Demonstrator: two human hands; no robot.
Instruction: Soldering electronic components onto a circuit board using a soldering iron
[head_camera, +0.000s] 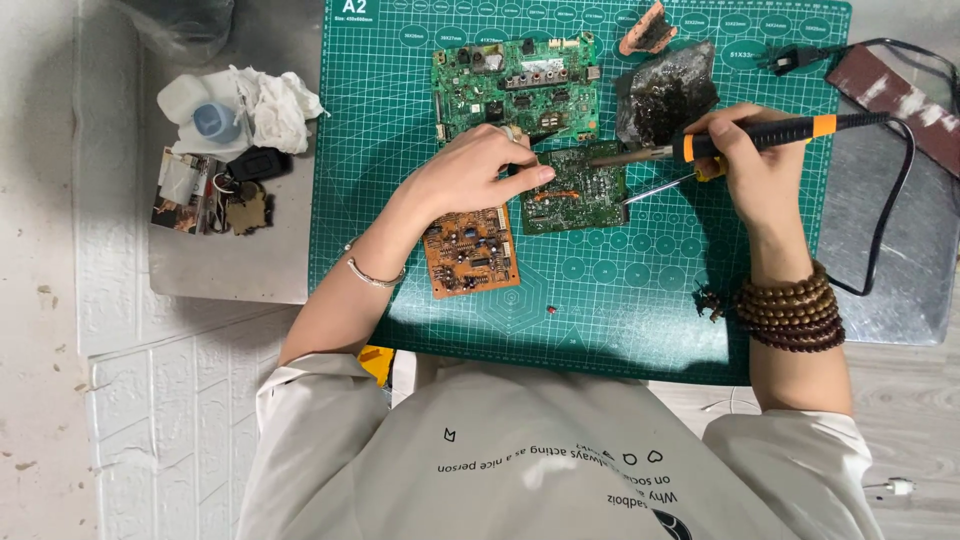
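Observation:
My right hand (755, 165) grips a black and orange soldering iron (770, 132), its metal tip resting at the right edge of a small green circuit board (580, 195). A thin metal tool (655, 188) also sticks out from under that hand. My left hand (480, 170) presses its fingertips on the same board's left edge. A larger green circuit board (515, 85) lies just behind, and an orange-brown circuit board (470, 250) lies under my left wrist. All sit on a green cutting mat (600, 310).
A dark crumpled cleaning pad (665, 90) lies at the back right of the mat. The iron's black cable (895, 200) loops off to the right. White tissue and a small bottle (235, 110), keys (240, 185) and cards sit on the metal table (240, 270) at left.

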